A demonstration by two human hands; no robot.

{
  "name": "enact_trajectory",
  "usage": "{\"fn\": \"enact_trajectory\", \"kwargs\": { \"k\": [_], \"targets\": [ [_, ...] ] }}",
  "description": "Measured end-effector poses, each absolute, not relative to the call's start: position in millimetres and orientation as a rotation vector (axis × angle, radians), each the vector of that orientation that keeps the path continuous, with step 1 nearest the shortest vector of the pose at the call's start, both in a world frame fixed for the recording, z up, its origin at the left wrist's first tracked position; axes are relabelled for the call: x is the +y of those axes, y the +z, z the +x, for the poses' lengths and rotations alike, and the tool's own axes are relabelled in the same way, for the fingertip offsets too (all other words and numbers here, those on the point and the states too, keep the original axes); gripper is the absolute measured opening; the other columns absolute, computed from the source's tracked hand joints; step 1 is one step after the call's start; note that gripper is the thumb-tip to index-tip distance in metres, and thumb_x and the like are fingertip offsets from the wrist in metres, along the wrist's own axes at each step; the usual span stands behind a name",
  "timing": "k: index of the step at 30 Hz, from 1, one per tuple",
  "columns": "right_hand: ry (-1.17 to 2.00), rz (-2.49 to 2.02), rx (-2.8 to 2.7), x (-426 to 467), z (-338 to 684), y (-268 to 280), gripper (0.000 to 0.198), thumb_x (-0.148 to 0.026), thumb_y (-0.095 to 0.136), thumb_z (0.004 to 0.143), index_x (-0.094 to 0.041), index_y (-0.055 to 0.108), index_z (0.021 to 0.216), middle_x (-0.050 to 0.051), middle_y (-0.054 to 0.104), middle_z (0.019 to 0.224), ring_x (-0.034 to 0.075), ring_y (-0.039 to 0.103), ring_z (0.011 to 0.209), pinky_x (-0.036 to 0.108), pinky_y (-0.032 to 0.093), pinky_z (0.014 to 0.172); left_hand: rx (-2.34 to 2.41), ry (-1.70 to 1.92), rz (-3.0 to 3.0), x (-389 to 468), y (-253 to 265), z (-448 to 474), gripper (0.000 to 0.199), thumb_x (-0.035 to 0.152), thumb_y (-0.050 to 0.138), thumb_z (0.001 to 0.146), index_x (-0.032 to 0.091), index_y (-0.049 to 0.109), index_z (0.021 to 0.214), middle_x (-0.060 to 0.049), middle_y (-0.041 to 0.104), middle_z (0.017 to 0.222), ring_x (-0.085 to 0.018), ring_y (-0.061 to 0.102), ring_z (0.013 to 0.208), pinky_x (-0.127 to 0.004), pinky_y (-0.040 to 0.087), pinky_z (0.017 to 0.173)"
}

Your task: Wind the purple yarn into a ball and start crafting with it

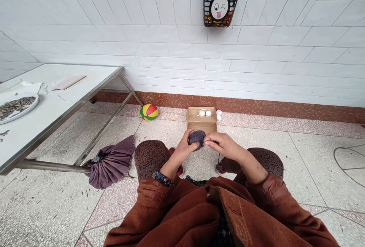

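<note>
Held in front of my knees is a dark purple-grey ball of yarn (196,137). My left hand (186,145) is wrapped round it from the left and below. At the ball's right side, my right hand (222,144) is closed with thumb and finger pinched, seemingly on the yarn's strand; the strand itself is too fine to make out there. Just beyond my hands, an open cardboard box (202,127) stands on the floor. Small balls of white yarn (205,113) lie in its far part, and more white yarn (219,115) sits beside its right edge.
A white-topped metal table (94,72) stands at the left, bearing a plate of seeds (19,106). A folded purple umbrella (114,161) leans by its leg. A colourful ball (149,112) rests near the wall. A black basket (221,7) hangs above; a wire ring (336,159) lies right.
</note>
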State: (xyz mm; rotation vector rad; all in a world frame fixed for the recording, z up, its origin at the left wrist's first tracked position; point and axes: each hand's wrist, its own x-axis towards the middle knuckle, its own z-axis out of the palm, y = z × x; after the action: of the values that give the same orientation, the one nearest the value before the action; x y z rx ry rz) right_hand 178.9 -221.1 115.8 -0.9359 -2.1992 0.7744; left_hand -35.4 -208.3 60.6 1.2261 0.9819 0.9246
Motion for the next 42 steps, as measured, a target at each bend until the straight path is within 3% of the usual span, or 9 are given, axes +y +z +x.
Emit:
{"fn": "enact_trajectory", "kwargs": {
  "k": [3,8,13,19,22,28,35,38,42],
  "targets": [
    [0.703,-0.918,-2.201,-197,181,121,0.026,-0.038,0.050,0.103,-0.022,0.068,0.094,0.004,0.069,0.086,0.017,0.063,0.079,0.028,0.048,0.075,0.834,0.794,1.338,-213,67,-37,0.079,0.027,0.073,0.075,0.025,0.041,0.147,-0.010,0.060,0.127,-0.029,0.056,0.115,-0.044,0.040,0.102],
    [0.710,-1.040,-2.059,-173,180,87,0.030,-0.040,0.046,0.103,-0.020,0.064,0.090,0.003,0.067,0.081,0.017,0.062,0.077,0.028,0.047,0.073,0.514,0.861,1.128,-220,79,-35,0.068,0.033,0.073,0.073,0.024,0.055,0.139,-0.011,0.057,0.138,-0.033,0.049,0.130,-0.047,0.038,0.107],
    [0.867,-1.082,-2.051,-191,173,48,0.028,-0.037,0.040,0.105,-0.021,0.060,0.092,-0.001,0.061,0.073,0.015,0.058,0.066,0.025,0.045,0.066,0.537,0.982,0.796,-215,75,-37,0.063,0.032,0.075,0.068,0.019,0.062,0.128,-0.013,0.067,0.122,-0.029,0.063,0.107,-0.040,0.050,0.087],
    [0.865,-1.083,-2.182,-212,172,47,0.028,-0.036,0.040,0.106,-0.021,0.060,0.094,0.000,0.061,0.075,0.015,0.058,0.068,0.025,0.044,0.068,0.666,1.105,0.710,-206,65,-37,0.048,0.029,0.073,0.073,0.020,0.062,0.119,-0.006,0.070,0.106,-0.018,0.064,0.085,-0.031,0.048,0.078],
    [0.819,-1.051,-2.239,-219,172,58,0.029,-0.037,0.041,0.106,-0.020,0.061,0.094,0.002,0.064,0.080,0.016,0.060,0.074,0.027,0.045,0.072,0.835,1.132,0.812,-205,61,-34,0.047,0.031,0.071,0.076,0.020,0.060,0.121,-0.007,0.068,0.113,-0.019,0.062,0.094,-0.031,0.047,0.083],
    [0.728,-1.015,-2.253,-229,173,82,0.030,-0.038,0.042,0.107,-0.021,0.065,0.097,0.004,0.068,0.087,0.017,0.063,0.081,0.028,0.049,0.077,1.194,1.037,1.281,-202,48,-41,0.060,0.030,0.064,0.079,0.020,0.050,0.137,-0.010,0.059,0.132,-0.027,0.053,0.124,-0.042,0.037,0.108],
    [0.492,-1.081,-2.235,-207,188,87,0.032,-0.042,0.045,0.105,-0.021,0.067,0.097,0.006,0.068,0.090,0.018,0.065,0.082,0.029,0.048,0.075,0.831,0.651,1.491,-206,52,-48,0.083,0.031,0.068,0.075,0.025,0.039,0.152,-0.012,0.053,0.145,-0.034,0.048,0.131,-0.054,0.028,0.115],
    [0.574,-1.115,-2.155,-203,191,76,0.033,-0.042,0.042,0.106,-0.021,0.065,0.096,0.006,0.067,0.090,0.018,0.063,0.082,0.029,0.047,0.075,0.542,0.655,1.226,-216,59,-42,0.077,0.035,0.067,0.074,0.025,0.047,0.148,-0.012,0.051,0.148,-0.035,0.050,0.131,-0.051,0.033,0.112],
    [0.847,-1.117,-2.029,-211,187,56,0.033,-0.043,0.039,0.106,-0.021,0.060,0.091,0.002,0.062,0.077,0.015,0.058,0.069,0.027,0.045,0.068,0.396,0.793,0.809,-223,69,-36,0.076,0.036,0.070,0.065,0.019,0.057,0.137,-0.015,0.065,0.130,-0.035,0.061,0.115,-0.048,0.045,0.099]
  ]
}}
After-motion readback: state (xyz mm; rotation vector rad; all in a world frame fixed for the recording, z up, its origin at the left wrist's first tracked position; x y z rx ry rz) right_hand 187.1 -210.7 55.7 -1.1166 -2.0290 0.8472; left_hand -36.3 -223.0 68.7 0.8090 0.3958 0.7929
